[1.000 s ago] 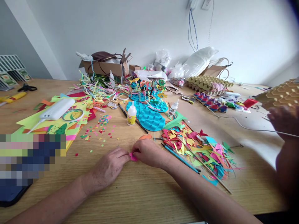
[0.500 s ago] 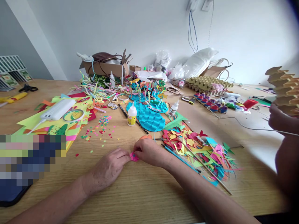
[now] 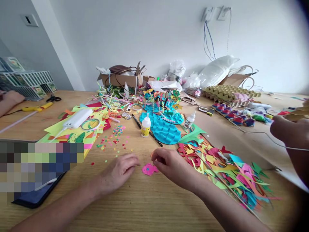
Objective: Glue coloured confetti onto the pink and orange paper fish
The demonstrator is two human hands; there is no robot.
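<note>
A small pink paper fish (image 3: 149,169) with a blue dot lies flat on the table between my hands. My left hand (image 3: 122,170) hovers just left of it, fingers loosely bent and empty. My right hand (image 3: 167,166) is at its tail end, the fingers curled and slightly apart, with nothing visible in them. A bit of orange shows behind the right fingertips, mostly hidden. Beyond my hands stand a yellow-labelled glue bottle (image 3: 145,126) and a blue textured paper piece (image 3: 166,131). Tiny coloured paper bits (image 3: 118,130) are scattered behind my left hand.
Paper scraps (image 3: 217,161) and a thin stick spread at right. A white power bank (image 3: 78,118) rests on coloured paper at left, near a yellow glue gun (image 3: 37,107). Another person's hand (image 3: 288,130) is at right; one more hand (image 3: 12,99) is at far left.
Both hands have drawn apart from the pink fish, which now lies uncovered. The view has shifted left and up, and the egg carton at right has lowered.
</note>
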